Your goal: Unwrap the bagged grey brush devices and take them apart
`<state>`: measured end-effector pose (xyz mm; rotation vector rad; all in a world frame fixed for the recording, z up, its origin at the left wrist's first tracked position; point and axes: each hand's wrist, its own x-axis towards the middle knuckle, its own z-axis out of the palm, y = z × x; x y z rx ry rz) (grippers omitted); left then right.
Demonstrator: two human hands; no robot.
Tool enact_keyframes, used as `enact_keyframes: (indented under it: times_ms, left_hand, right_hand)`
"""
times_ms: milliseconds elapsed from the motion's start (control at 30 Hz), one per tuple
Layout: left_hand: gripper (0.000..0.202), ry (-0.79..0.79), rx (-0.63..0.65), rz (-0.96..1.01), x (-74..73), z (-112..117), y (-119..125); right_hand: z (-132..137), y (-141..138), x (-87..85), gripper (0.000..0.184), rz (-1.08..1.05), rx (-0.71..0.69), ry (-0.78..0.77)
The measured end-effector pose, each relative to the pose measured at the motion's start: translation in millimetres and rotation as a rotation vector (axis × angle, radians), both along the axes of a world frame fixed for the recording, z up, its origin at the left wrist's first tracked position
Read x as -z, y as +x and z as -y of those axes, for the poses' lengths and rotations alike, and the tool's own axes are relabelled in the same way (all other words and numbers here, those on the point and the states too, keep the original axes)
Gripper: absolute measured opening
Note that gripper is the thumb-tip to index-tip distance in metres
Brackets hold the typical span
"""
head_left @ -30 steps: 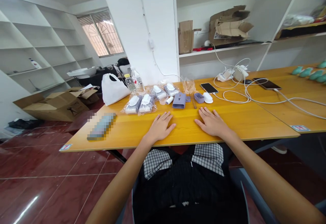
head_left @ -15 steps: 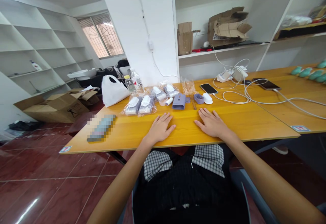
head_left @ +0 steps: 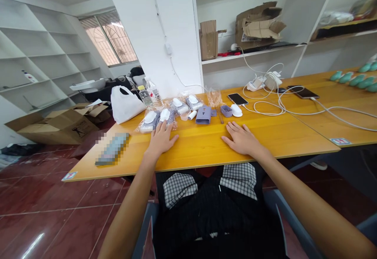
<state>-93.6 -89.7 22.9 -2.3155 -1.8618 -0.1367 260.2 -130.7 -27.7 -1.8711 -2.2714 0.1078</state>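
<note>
My left hand (head_left: pixel 161 138) is stretched out flat over the wooden table (head_left: pixel 206 145), its fingertips touching a clear bag with a white and grey item (head_left: pixel 165 116). A second such bag (head_left: pixel 149 119) lies just left of it. My right hand (head_left: pixel 240 138) rests palm down on the table, fingers spread, holding nothing. Beyond the hands lie two more bagged items (head_left: pixel 185 103), a purple case (head_left: pixel 203 114), a small white roll (head_left: pixel 192 115), a small purple tray (head_left: pixel 226 111) and a white lid (head_left: pixel 236 111).
A white plastic bag (head_left: pixel 125 103) and two water bottles (head_left: pixel 150 94) stand at the table's far left. Two phones (head_left: pixel 237 98) lie among white charging cables (head_left: pixel 273 98). Teal objects (head_left: pixel 353 79) sit far right. A blurred flat item (head_left: pixel 111 154) lies near the left edge. Cardboard boxes (head_left: pixel 59 123) lie on the floor.
My left hand has moved forward and left from the table's front to the bagged item. The right hand has stayed flat. The view has shifted slightly.
</note>
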Motion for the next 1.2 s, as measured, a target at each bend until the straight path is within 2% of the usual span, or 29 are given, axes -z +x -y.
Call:
enact_keyframes:
  times_ms: [133,267,333,400,467,533,633,733,833,900,1033,1200]
  left_hand:
    - [0.055,0.067,0.039,-0.014,-11.6,5.3,0.8]
    - [0.049,0.119,0.023,0.183,-25.9,11.6,7.8]
    - [0.053,0.205,-0.021,0.237,-25.3,12.8,8.9]
    - [0.061,0.22,-0.055,0.246,-20.6,11.6,7.0]
    - [0.068,0.107,-0.036,0.271,-16.2,8.3,2.0]
    - [0.072,-0.019,0.05,0.292,-16.3,4.5,-5.4]
    - [0.078,-0.135,0.227,0.279,-26.4,2.6,-18.7]
    - [0.086,-0.259,0.336,0.272,-40.6,7.0,-32.2]
    - [0.098,-0.332,0.381,0.266,-48.9,12.1,-43.1]
    - [0.109,-0.373,0.361,0.242,-50.0,13.6,-46.9]
    - [0.116,-0.455,0.34,0.221,-47.9,14.3,-43.2]
    - [0.112,-0.506,0.496,0.3,-46.1,23.5,-20.0]
  right_hand:
    - [1.2,-0.1,-1.9,0.078,0.005,0.002,0.001]
    - [1.0,0.0,-0.6,0.08,0.006,-0.007,0.009]
    - [0.4,0.3,0.5,0.08,0.001,-0.01,0.018]
    - [0.0,0.5,1.2,0.079,-0.007,-0.009,0.021]
    - [-0.1,0.6,1.2,0.078,-0.009,-0.01,0.016]
    - [0.0,0.6,0.7,0.078,-0.002,-0.012,0.012]
    - [0.2,0.2,-0.1,0.077,0.007,-0.005,0.012]
    - [0.2,-0.3,-0.2,0.077,0.002,-0.002,0.014]
    - [-0.3,0.4,0.0,0.071,-0.014,-0.004,0.025]
    - [-0.9,1.4,-0.5,0.063,-0.046,-0.008,0.045]
    - [1.3,-3.0,-8.9,0.046,-0.244,-0.059,0.143]
    - [20.5,-32.3,-35.3,0.049,-0.505,-0.225,0.352]
